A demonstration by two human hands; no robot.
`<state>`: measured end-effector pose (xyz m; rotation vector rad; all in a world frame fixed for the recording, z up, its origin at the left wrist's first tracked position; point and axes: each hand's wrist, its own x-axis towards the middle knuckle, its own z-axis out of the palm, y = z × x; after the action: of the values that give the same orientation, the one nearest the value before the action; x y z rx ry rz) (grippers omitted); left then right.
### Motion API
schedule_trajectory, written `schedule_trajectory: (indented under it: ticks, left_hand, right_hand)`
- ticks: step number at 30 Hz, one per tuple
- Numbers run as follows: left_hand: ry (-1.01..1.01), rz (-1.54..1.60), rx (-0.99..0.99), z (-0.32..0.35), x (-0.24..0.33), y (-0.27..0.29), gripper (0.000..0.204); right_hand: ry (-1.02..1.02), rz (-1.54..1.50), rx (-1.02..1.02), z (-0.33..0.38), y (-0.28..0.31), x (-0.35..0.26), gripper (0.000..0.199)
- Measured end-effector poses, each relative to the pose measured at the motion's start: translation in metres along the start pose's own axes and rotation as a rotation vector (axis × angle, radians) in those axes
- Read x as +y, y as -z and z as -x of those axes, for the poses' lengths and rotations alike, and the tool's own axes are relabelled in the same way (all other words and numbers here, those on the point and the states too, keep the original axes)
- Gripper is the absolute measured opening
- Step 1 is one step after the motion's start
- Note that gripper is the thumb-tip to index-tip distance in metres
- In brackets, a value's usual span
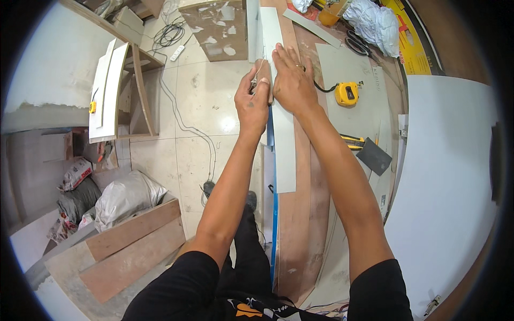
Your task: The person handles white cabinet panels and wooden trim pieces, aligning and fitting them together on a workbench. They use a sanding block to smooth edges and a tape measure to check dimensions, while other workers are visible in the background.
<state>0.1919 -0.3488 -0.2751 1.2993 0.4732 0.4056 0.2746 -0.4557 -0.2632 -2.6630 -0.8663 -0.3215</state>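
My left hand (pixel 253 104) is closed around a small brown block (pixel 263 68), holding it at the left edge of a long white strip (pixel 286 155). What the block is made of I cannot tell for sure; it looks like wood. My right hand (pixel 294 85) lies flat on the strip with its fingers stretched forward, pressing it to the wooden board (pixel 295 224) beneath. A yellow tape measure (pixel 347 93) sits just right of that hand. Nearer my right forearm lie a yellow utility knife (pixel 352 142) and a dark flat square pad (pixel 374 157).
Scissors (pixel 360 43) and a crumpled white plastic bag (pixel 373 24) are at the far right. A large white panel (pixel 441 187) stands along the right. On the floor to the left are cables (pixel 184 115), a cabinet frame (pixel 142 91), sacks (pixel 126 198) and brown boards (pixel 134 251).
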Motion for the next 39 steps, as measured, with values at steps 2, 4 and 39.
schedule_trajectory:
  ticks: [2,4,39]
  left_hand:
    - [0.036,0.030,-0.003,-0.002,-0.003,0.001,0.058]
    - [-0.068,-0.003,-0.008,-0.015,-0.010,-0.001,0.057]
    - [0.294,-0.629,-0.831,0.304,0.114,0.148,0.091]
  right_hand:
    - [-0.006,-0.020,-0.014,-0.003,0.000,0.002,0.058]
    - [0.009,-0.032,0.012,-0.009,-0.002,0.003,0.057]
    - [-0.547,-1.192,-0.031,0.197,0.189,-0.045,0.046]
